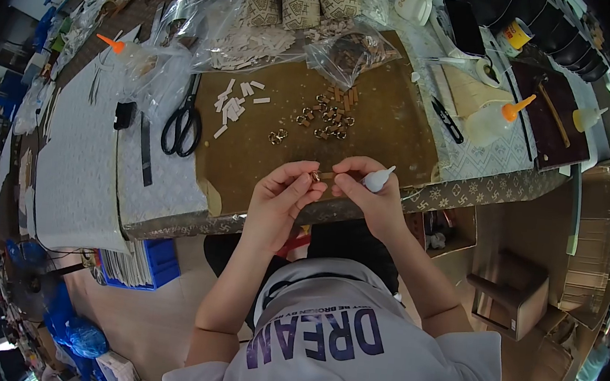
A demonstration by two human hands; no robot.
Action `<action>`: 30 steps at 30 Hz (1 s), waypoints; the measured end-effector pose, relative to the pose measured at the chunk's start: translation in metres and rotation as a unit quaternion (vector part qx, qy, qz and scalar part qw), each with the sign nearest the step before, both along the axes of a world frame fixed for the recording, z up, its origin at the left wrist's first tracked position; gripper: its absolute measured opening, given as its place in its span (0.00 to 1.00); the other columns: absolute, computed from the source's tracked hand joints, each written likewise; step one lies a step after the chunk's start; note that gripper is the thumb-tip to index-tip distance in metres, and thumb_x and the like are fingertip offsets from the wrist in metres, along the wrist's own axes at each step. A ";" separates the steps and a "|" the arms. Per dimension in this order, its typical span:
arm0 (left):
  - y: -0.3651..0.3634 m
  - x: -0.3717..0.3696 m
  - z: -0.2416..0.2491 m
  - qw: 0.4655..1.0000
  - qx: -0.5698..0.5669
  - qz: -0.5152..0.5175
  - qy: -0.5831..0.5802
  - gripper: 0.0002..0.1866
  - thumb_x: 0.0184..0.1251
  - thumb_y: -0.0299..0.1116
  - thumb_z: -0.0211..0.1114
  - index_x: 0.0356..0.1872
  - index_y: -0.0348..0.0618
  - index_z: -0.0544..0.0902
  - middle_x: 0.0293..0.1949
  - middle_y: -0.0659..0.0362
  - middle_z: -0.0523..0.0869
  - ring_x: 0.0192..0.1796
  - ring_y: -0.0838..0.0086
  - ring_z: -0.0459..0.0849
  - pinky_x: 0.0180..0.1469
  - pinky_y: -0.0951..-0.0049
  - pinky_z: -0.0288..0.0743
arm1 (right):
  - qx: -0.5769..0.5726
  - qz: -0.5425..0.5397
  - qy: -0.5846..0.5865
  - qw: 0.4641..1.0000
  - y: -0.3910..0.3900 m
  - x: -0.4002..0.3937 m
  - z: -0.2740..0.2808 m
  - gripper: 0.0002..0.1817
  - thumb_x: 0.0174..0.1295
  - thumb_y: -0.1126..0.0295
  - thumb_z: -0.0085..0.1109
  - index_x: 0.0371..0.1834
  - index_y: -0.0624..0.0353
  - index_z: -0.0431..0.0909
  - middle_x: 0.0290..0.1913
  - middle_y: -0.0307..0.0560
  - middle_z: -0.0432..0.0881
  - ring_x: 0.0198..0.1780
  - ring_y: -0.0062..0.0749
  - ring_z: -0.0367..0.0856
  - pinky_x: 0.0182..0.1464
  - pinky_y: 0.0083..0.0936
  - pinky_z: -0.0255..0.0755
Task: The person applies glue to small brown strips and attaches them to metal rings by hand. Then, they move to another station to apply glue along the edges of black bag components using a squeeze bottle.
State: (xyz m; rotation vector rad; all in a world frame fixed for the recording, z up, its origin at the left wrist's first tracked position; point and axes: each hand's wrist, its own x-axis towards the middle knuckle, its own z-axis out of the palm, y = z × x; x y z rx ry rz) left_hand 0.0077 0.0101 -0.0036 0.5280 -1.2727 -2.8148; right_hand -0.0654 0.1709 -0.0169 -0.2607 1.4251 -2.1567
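Note:
Above the near edge of the brown work mat [285, 99], my left hand [284, 192] pinches a small gold metal clasp [315, 177]. My right hand [372, 201] grips the end of a short brown strip [327, 176] that reaches to the clasp. A small white nozzle bottle [377, 179] is also tucked in the right hand, its tip pointing up. Beyond my hands lie several gold clasps with brown tabs [333, 121], a pair of loose gold clasps [277, 136] and scattered white strips [234, 105].
Black-handled scissors [182, 129] lie left of the mat, with a metal ruler [145, 151] beside them. Plastic bags of small pieces [257, 44] sit at the back. To the right are a black knife [447, 121], an orange-tipped bottle [492, 122] and a hammer [553, 114].

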 end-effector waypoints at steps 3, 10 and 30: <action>-0.002 0.000 0.000 1.000 -0.014 -0.007 0.005 0.11 0.69 0.26 0.57 0.49 0.35 0.79 0.41 0.57 0.83 0.43 0.76 0.84 0.46 0.80 0.79 | 0.020 0.003 0.011 1.000 0.000 0.001 0.004 0.09 0.60 0.77 0.60 0.44 0.65 0.78 0.37 0.40 0.81 0.36 0.18 0.80 0.40 0.15 0.76; -0.003 0.000 0.002 1.000 -0.016 -0.023 0.007 0.11 0.68 0.24 0.57 0.50 0.33 0.78 0.42 0.56 0.84 0.42 0.75 0.84 0.47 0.79 0.79 | 0.020 0.028 0.005 0.999 0.001 0.001 0.007 0.09 0.61 0.76 0.59 0.44 0.64 0.76 0.37 0.39 0.80 0.35 0.17 0.79 0.39 0.15 0.75; -0.004 -0.001 0.004 0.999 -0.010 -0.042 0.030 0.12 0.68 0.22 0.55 0.50 0.32 0.78 0.43 0.53 0.83 0.43 0.74 0.84 0.48 0.78 0.79 | -0.017 0.014 -0.013 1.000 -0.004 0.002 0.006 0.07 0.61 0.76 0.59 0.42 0.65 0.76 0.37 0.40 0.80 0.38 0.19 0.80 0.42 0.16 0.76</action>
